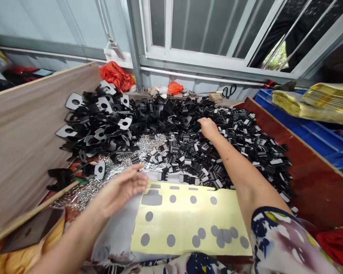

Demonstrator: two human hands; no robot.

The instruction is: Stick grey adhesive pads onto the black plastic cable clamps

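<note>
My left hand (125,187) hovers over the left edge of a yellow sheet (183,217) with grey round spots, fingers loosely curled apart and nothing seen in them. My right hand (208,128) reaches into a heap of small black plastic parts (234,129), its fingers bent down among them. Whatever those fingertips touch is hidden. Larger black parts with grey holed plates (103,104) are piled at the left back. Small shiny metal pieces (151,146) lie between the piles and spread toward my left hand.
A wooden board (40,125) walls the left side; a red-brown board (311,167) bounds the right. A wooden stick (34,213) slants at lower left. Scissors (229,91) and red plastic bags (116,76) lie at the back. Yellow bundles (317,101) rest over a blue crate (326,137).
</note>
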